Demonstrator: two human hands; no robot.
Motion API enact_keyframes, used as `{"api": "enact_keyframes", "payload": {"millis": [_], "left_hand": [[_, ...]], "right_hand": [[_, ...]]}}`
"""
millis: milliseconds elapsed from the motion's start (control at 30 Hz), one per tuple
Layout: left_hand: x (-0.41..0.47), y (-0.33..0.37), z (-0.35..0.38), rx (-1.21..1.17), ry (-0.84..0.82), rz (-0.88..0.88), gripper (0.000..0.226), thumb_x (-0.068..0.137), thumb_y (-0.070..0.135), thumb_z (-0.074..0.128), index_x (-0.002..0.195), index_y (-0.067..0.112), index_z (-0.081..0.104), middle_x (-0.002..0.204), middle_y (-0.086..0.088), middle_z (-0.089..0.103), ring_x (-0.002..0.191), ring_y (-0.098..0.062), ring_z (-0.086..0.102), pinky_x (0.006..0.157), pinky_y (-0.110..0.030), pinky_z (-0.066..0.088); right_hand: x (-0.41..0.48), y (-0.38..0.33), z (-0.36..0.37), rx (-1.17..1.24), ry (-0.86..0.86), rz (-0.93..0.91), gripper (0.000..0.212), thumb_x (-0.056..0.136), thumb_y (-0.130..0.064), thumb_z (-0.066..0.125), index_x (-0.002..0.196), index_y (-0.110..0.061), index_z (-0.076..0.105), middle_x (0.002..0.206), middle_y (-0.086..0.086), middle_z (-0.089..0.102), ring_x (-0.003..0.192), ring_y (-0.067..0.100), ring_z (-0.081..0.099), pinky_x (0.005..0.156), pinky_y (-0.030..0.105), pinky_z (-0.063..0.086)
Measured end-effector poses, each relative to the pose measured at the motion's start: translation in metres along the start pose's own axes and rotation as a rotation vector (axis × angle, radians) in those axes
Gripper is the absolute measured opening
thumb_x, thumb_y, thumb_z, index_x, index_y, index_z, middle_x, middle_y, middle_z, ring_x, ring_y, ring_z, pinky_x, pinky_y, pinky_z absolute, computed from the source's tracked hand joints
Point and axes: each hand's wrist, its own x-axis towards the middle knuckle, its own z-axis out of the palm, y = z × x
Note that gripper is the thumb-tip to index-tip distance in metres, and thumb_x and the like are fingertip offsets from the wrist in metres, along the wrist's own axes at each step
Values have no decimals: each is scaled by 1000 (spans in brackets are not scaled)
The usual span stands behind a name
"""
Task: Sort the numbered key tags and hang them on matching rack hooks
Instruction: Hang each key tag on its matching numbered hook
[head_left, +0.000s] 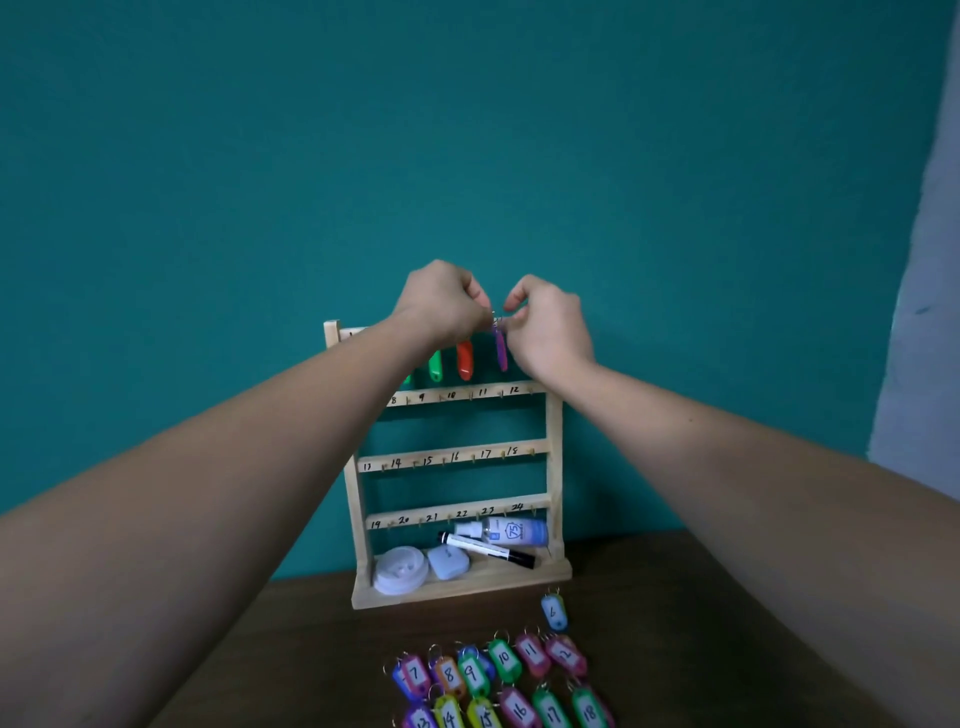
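A wooden key rack (554, 457) stands on the table against the teal wall, its rails numbered by hand. At the top rail my left hand (441, 301) and my right hand (550, 322) both pinch the metal ring of a purple tag (501, 349), which hangs down between them. An orange tag (465, 360) and a green tag (435, 365) hang on the top rail to its left. The rest of the top rail is hidden by my hands. Several numbered tags (501, 675) lie in rows on the table, with a blue tag 6 (554, 613) apart near the rack's base.
On the rack's base shelf lie a spray bottle (509, 531), a black-capped marker (488, 550), a white round lid (401, 570) and a small pale case (448, 562). The dark wooden table (675, 623) runs to the right; a pale wall (919, 312) is at far right.
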Motion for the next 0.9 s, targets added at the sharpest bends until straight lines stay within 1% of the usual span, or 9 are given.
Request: {"api": "enact_keyframes", "payload": {"millis": [133, 233, 400, 500, 600, 700, 733, 833, 900], "left_hand": [[7, 2, 7, 40, 35, 3, 8, 85, 17, 70, 82, 18, 77, 80, 1, 73, 77, -18, 69, 68, -26, 56], [10, 3, 12, 79, 50, 2, 11, 85, 20, 67, 83, 20, 77, 86, -2, 75, 82, -23, 73, 74, -32, 63], [9, 1, 18, 189, 68, 43, 16, 85, 22, 61, 84, 21, 77, 87, -4, 75, 84, -27, 72, 75, -35, 63], [9, 0, 19, 195, 83, 56, 15, 86, 21, 62, 83, 21, 76, 85, -2, 75, 84, -26, 72, 75, -35, 62], [7, -3, 17, 179, 99, 74, 5, 83, 20, 72, 81, 25, 73, 86, 4, 74, 86, -22, 72, 78, -32, 61], [-4, -8, 12, 91, 167, 142, 10, 83, 20, 74, 85, 29, 71, 86, 10, 75, 86, -15, 70, 83, -29, 58], [-13, -10, 10, 59, 194, 169, 9, 86, 19, 72, 87, 28, 72, 86, 10, 75, 83, -12, 69, 81, -27, 56], [-46, -23, 9, -51, 210, 196, 10, 93, 20, 66, 91, 25, 74, 84, 11, 74, 65, -1, 62, 63, -20, 48], [-71, -39, 14, -91, 171, 189, 11, 94, 20, 66, 90, 27, 74, 84, 13, 75, 63, 1, 61, 62, -17, 45]], "right_hand": [[-3, 4, -1, -20, -18, -56, 12, 87, -19, 69, 95, -25, 63, 81, 3, 72, 76, 29, 68, 69, 41, 61], [-7, 6, -1, -51, -19, -103, 18, 91, -17, 65, 105, -28, 62, 85, 4, 73, 77, 32, 69, 70, 43, 61], [-12, 14, -3, -64, -14, -127, 23, 92, -14, 58, 111, -28, 60, 83, 5, 71, 75, 33, 67, 67, 43, 60], [-19, 18, -3, -47, -20, -140, 20, 92, -13, 57, 105, -28, 59, 85, 4, 71, 77, 31, 66, 68, 44, 59], [-24, 24, -5, -6, -25, -125, 19, 90, -14, 57, 102, -28, 59, 82, -2, 70, 78, 28, 66, 70, 42, 58], [-37, 33, -11, 76, 2, -99, 16, 91, -14, 57, 101, -26, 62, 78, -8, 68, 75, 21, 65, 70, 38, 55], [-44, 37, -12, 108, 13, -87, 15, 92, -14, 58, 101, -25, 64, 77, -9, 67, 75, 18, 65, 71, 35, 54], [-70, 55, -11, 160, 2, -40, 13, 92, -11, 63, 100, -21, 67, 75, -10, 64, 73, 11, 63, 70, 28, 48], [-91, 69, -9, 175, -25, -7, 11, 94, -10, 65, 97, -20, 67, 74, -10, 63, 74, 9, 64, 69, 24, 47]]}}
